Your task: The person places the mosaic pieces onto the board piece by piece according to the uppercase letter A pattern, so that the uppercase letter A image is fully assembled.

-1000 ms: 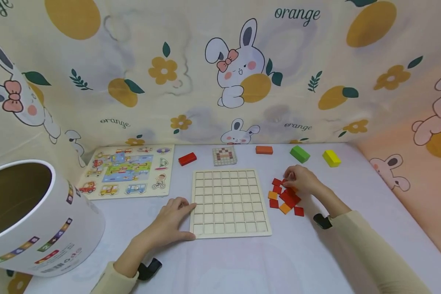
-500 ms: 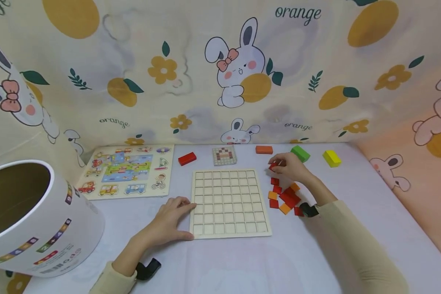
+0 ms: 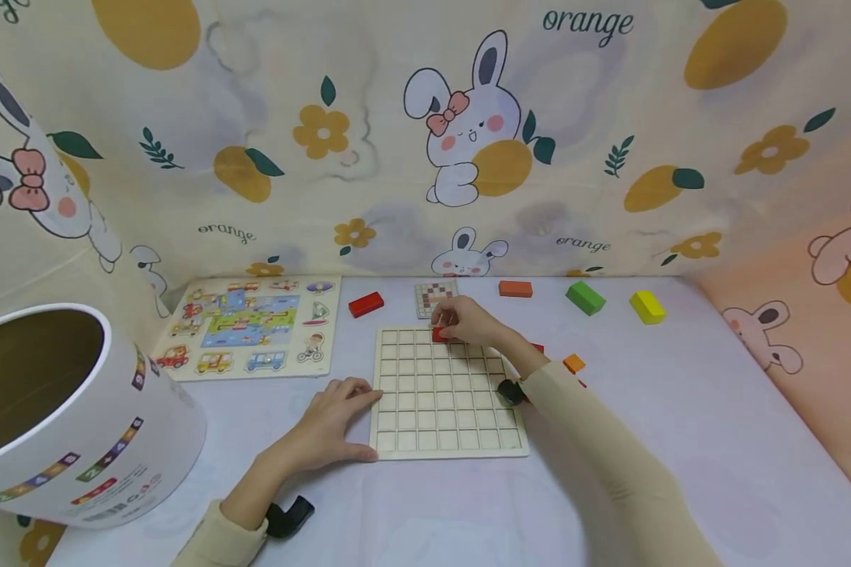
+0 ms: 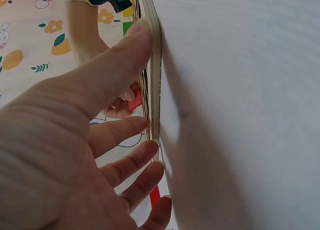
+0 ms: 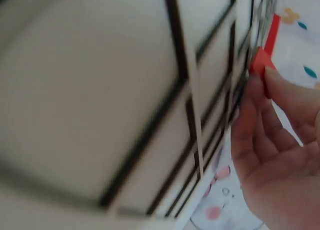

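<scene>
A wooden grid board lies flat in the middle of the table, its square cells bare where they show. My left hand rests at its left side, thumb and fingertips touching the edge, fingers spread in the left wrist view. Over the board's far row, my right hand pinches a red square tile between thumb and finger. The tile is at the grid; whether it sits in a cell I cannot tell. Behind the board is a small pattern card, partly covered by that hand.
An orange tile shows beyond my right forearm, which hides most of the tile pile. Red, orange, green and yellow blocks line the back. Left are a vehicle puzzle and a white bucket.
My right hand has gone from the tile pile, picked up a red tile and carried it left to the board's far row. The left hand has stayed at the board's edge.
</scene>
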The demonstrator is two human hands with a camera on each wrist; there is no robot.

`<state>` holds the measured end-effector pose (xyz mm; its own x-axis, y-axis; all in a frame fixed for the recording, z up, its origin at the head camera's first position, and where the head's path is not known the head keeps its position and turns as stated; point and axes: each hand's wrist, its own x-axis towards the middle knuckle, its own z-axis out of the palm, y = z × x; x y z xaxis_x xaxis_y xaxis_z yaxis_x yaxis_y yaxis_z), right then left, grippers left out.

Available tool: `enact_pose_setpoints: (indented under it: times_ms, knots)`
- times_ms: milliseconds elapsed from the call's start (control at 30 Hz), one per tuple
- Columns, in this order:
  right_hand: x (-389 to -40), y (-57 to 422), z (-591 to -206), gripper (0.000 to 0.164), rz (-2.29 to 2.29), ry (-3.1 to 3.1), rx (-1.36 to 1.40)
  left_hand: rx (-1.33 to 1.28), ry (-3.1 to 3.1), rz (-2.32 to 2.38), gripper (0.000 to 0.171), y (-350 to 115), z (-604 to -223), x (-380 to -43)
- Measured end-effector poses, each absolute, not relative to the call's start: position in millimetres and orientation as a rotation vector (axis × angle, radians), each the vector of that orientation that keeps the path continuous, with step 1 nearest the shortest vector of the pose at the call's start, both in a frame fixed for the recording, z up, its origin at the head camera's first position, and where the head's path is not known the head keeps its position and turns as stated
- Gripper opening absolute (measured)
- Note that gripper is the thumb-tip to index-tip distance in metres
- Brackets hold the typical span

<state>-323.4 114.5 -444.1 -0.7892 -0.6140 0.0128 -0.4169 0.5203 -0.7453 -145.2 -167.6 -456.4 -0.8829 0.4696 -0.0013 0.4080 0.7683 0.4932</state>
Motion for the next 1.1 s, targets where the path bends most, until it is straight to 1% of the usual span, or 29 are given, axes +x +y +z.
enact_pose_setpoints:
  times_ms: [133, 233, 367, 433, 533, 667, 867, 1000, 1100]
  knots:
    - [-321, 108, -444, 0.005, -1.081, 2.562, -0.826, 0.714, 2.839, 0.742, 0.090, -168, -458, -146]
    - [-317, 106, -441, 0.001, -0.963, 2.664, -0.808, 0.720, 2.844, 0.735, 0.090, -170, -458, -146]
    - [-312, 103, -434, 0.004, -0.783, 2.781, -0.811, 0.719, 2.849, 0.738, 0.090, -171, -458, -145]
    - [-310, 108, -429, 0.003, -0.795, 2.773, -0.817, 0.719, 2.844, 0.747, 0.090, -171, -458, -145]
    - [-308, 130, -419, 0.006, -0.931, 2.685, -0.829, 0.719, 2.835, 0.757, 0.089, -170, -458, -145]
    - [-305, 181, -413, 0.012, -1.039, 2.587, -0.783, 0.720, 2.832, 0.760, 0.089, -169, -458, -146]
    - [-290, 253, -418, 0.025, -1.029, 2.529, -0.515, 0.723, 2.833, 0.753, 0.090, -167, -459, -147]
    - [-286, 272, -427, 0.031, -1.025, 2.489, -0.474, 0.722, 2.834, 0.746, 0.089, -167, -459, -146]
    - [-286, 275, -433, 0.030, -1.012, 2.512, -0.521, 0.726, 2.838, 0.752, 0.089, -167, -459, -145]
